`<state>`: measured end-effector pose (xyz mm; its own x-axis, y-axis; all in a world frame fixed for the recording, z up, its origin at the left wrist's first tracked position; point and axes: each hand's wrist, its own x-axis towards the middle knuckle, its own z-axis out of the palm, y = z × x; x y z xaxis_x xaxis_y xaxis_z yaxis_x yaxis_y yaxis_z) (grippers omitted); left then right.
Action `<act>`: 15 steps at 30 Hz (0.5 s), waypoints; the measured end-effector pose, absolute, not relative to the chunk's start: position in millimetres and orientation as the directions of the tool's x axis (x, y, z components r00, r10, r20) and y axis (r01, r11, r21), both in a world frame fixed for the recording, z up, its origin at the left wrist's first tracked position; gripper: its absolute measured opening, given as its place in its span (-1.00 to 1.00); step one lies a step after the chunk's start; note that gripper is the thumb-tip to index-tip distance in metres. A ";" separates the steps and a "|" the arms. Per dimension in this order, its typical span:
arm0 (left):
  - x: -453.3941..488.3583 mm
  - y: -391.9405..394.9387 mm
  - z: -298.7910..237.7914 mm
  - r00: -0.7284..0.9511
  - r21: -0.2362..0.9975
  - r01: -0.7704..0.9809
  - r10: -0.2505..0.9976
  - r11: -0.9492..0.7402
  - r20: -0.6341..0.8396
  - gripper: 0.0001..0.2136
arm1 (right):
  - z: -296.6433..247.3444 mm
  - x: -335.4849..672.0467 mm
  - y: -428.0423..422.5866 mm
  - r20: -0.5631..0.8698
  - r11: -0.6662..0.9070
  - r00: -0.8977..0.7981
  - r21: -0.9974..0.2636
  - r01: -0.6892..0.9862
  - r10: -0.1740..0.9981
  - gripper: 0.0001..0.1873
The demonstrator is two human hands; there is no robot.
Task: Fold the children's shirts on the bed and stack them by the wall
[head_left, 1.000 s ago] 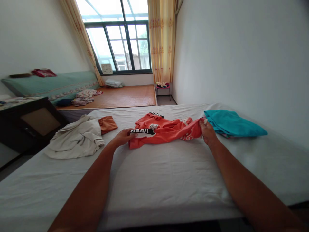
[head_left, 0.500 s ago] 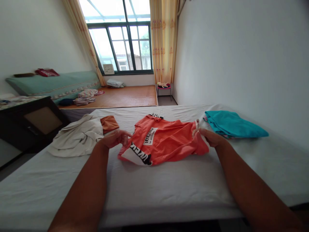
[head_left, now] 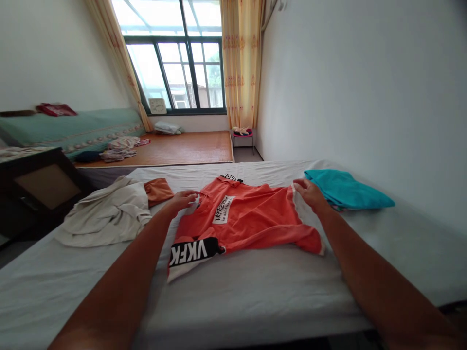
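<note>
An orange T-shirt (head_left: 255,214) is spread on the bed, its collar side to the left and its pale-edged hem to the right. Black-and-white lettered bands mark the sleeves, and a white printed patch sits on the chest. My left hand (head_left: 182,200) is at the neckline, fingers closed together on its edge. At the far end of the hem, my right hand (head_left: 309,192) pinches the cloth between thumb and fingers. The near sleeve and the near hem corner lie on the sheet toward me, touched by neither hand.
A beige garment (head_left: 109,214) and a rust-coloured cloth (head_left: 158,191) lie left on the grey bed sheet (head_left: 255,291). A folded turquoise cloth (head_left: 350,189) lies right, near the wall. Beyond are a mat-covered bed (head_left: 189,146), a dark cabinet (head_left: 36,184) and a small stool (head_left: 242,133).
The near side of the T-shirt has dropped and spread toward me, so the shirt lies flatter. My right hand has shifted up along the hem to its far end; my left hand has moved slightly farther away.
</note>
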<state>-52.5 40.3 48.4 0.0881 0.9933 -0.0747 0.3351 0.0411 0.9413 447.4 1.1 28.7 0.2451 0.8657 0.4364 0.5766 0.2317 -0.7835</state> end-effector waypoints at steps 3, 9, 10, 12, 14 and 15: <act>-36.9 64.3 44.9 0.108 0.871 0.491 0.994 -0.031 -0.025 -0.54 | 30.9 447.9 20.8 0.361 0.125 0.197 -0.700 0.703 0.911 -0.61; -8.5 107.1 39.6 0.053 0.558 0.822 0.992 -0.110 0.119 -0.55 | 15.9 446.6 50.9 0.206 -0.175 0.293 -0.451 0.875 0.934 -0.41; -5.3 112.0 38.7 0.050 0.515 0.850 0.991 -0.107 0.124 -0.53 | 13.5 447.3 53.3 0.214 -0.183 0.296 -0.429 0.885 0.931 -0.36; -0.2 119.5 36.6 0.057 0.488 0.866 0.991 -0.110 0.122 -0.51 | 10.7 449.6 57.4 0.210 -0.209 0.308 -0.392 0.896 0.928 -0.29; 2.8 124.7 34.7 0.073 0.487 0.865 0.990 -0.123 0.121 -0.49 | 11.4 452.3 61.9 0.176 -0.215 0.305 -0.399 0.892 0.936 -0.34; 3.3 126.8 34.4 0.093 0.485 0.863 0.988 -0.141 0.122 -0.48 | 13.5 453.6 64.4 0.158 -0.191 0.279 -0.418 0.888 0.947 -0.42</act>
<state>3.3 126.8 34.4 0.0926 0.9882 0.1218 0.8631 -0.1407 0.4851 453.6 64.4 13.5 0.2787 0.9472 0.1584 0.8882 -0.1915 -0.4177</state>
